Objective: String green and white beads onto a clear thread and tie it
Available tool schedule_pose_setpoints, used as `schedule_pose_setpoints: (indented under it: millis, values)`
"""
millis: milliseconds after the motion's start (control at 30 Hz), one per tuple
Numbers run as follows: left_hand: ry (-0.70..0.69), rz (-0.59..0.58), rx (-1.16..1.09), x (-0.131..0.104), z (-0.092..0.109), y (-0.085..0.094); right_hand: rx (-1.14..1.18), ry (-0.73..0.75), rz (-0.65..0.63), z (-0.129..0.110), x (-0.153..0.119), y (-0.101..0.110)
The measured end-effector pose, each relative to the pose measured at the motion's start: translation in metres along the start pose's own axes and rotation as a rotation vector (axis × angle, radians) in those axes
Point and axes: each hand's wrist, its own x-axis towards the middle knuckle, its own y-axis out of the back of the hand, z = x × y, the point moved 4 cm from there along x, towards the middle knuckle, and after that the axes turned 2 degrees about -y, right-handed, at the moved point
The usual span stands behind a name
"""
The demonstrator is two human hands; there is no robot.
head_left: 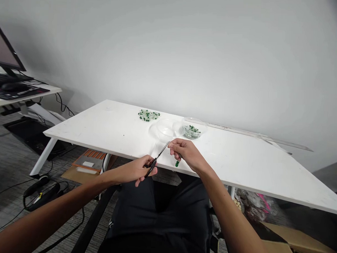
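My left hand point(145, 169) is closed around the black handles of a pair of scissors point(157, 159), whose blades point up and to the right. Their tips come close to the pinched fingertips of my right hand point(182, 149). What those fingers hold is too fine to make out. Just below them are a few dark green beads point(177, 163) near the table's front edge; whether they hang or lie there I cannot tell. Beyond my hands stands a clear plastic bowl point(166, 131). Beside it, another clear container point(198, 124) holds green and pale beads point(192, 131).
A patch of green and white beads point(148, 115) lies towards the back of the white table point(107, 126). A long clear strip point(281, 142) runs along the wall side. At left, a second desk carries a monitor point(7, 49). Cardboard point(299, 240) and bags sit below, right.
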Motion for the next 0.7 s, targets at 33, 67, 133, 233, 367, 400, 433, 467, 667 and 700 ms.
schedule_pose_setpoints:
  millis: [33,67,133,233,367,400,433,467,667,700]
  values:
    - [-0.012,-0.004,-0.007,0.002,-0.001,0.000,-0.003,-0.006,-0.002,0.000,-0.001,0.000]
    - [-0.022,-0.005,-0.011,0.004,-0.001,0.000,-0.004,-0.011,-0.006,0.000,-0.001,0.000]
    - [-0.036,-0.006,-0.013,0.006,-0.001,0.000,-0.006,-0.017,-0.015,0.000,-0.001,-0.001]
    - [-0.039,-0.010,-0.017,0.008,0.000,0.000,-0.006,-0.019,-0.027,0.003,-0.001,0.000]
    - [-0.034,0.003,-0.015,0.011,0.001,0.000,-0.010,-0.022,-0.029,0.007,0.001,0.000]
    - [-0.033,0.006,-0.015,0.012,0.000,0.001,-0.013,-0.024,-0.026,0.008,0.001,0.000]
    - [-0.032,0.010,-0.015,0.012,0.000,0.001,-0.015,-0.025,-0.024,0.009,0.002,0.001]
    - [-0.032,0.014,-0.015,0.013,0.000,0.001,-0.018,-0.025,-0.024,0.009,0.002,0.000]
    - [-0.028,0.028,-0.006,0.017,0.002,0.001,-0.030,-0.014,-0.038,0.012,0.003,0.001]
    - [-0.031,0.033,0.001,0.017,0.003,0.001,-0.032,-0.008,-0.039,0.012,0.003,0.001]
